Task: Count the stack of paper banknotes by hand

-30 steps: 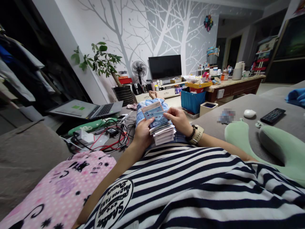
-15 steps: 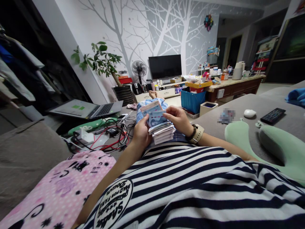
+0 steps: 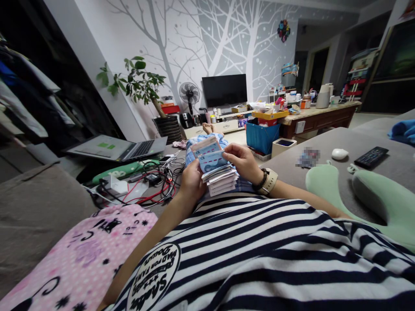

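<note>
A thick bundle of paper tickets (image 3: pixel 222 181) rests at my lap, its lower edges fanned out in several layers. My left hand (image 3: pixel 192 179) is closed round the left side of the bundle. On top lies a blue printed ticket (image 3: pixel 212 162), overlapping a pinkish ticket (image 3: pixel 202 146) behind it. With thumb and index finger, my right hand (image 3: pixel 243 162) pinches the upper right corner of the blue ticket. A dark bracelet and a cream watch (image 3: pixel 269 181) circle the right wrist. The left fingers under the bundle are hidden.
An open laptop (image 3: pixel 119 147), tangled cables (image 3: pixel 162 183) and a white power adapter (image 3: pixel 116 185) lie to the left. On the sofa at right are a green neck pillow (image 3: pixel 382 198), a white mouse (image 3: pixel 339 154) and a remote (image 3: pixel 371 157). A blue bin (image 3: pixel 262 138) stands ahead.
The blue ticket has shifted slightly left, and more of its printed face shows. My left thumb has drawn down from its face toward the edge. The right hand stays nearly in place.
</note>
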The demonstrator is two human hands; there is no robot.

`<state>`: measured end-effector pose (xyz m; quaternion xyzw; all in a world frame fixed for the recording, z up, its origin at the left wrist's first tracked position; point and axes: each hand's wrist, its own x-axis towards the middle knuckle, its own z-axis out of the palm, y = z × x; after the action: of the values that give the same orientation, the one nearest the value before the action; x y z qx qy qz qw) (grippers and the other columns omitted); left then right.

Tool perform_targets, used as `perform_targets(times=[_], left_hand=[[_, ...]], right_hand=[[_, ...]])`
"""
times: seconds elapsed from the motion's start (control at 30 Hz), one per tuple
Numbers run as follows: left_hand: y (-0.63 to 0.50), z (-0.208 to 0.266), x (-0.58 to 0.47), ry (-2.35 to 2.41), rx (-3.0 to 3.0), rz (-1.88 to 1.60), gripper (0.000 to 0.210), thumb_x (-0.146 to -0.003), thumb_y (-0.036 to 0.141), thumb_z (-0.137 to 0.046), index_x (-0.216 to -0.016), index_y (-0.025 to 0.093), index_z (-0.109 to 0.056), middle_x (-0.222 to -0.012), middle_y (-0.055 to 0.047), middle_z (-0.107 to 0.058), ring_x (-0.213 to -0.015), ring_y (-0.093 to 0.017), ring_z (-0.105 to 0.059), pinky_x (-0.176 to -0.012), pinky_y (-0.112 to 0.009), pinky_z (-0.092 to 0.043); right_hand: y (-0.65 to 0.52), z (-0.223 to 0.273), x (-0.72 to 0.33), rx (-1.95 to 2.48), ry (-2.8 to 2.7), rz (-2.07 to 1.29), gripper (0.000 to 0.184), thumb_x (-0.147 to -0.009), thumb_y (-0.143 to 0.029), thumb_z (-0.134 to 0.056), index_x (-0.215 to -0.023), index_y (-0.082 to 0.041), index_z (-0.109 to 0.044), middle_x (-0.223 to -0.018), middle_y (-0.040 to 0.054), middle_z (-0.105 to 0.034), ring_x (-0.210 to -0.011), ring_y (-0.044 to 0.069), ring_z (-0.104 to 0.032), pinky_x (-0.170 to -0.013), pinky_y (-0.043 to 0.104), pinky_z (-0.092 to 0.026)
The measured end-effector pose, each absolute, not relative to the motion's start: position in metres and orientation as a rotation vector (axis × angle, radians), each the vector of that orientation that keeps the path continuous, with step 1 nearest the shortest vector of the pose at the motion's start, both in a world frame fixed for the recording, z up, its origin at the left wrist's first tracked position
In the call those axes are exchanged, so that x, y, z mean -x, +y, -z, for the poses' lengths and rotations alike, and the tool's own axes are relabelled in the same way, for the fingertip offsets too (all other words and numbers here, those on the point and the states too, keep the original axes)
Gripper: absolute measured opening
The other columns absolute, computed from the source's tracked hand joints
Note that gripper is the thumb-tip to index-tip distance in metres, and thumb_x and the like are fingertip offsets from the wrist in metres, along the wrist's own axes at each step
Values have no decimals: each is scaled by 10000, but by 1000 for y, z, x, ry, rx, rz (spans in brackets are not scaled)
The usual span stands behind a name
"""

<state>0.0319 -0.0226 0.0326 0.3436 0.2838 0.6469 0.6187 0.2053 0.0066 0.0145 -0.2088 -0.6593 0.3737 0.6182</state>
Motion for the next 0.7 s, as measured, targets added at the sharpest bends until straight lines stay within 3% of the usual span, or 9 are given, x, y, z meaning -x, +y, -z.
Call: perform_targets(times=[0.7], left_hand=[[-17, -27, -28, 622, -856, -1479, 502, -1001, 339, -930, -1487, 213, -909, -1262, -135, -1003, -1276, -426, -984, -1217, -608, -792]], right_hand=[[7, -12, -206, 455, -1537, -865, 663, -839, -816, -1068, -912, -271, -696, -778, -47, -585, -774, 181, -539, -742, 355, -480]])
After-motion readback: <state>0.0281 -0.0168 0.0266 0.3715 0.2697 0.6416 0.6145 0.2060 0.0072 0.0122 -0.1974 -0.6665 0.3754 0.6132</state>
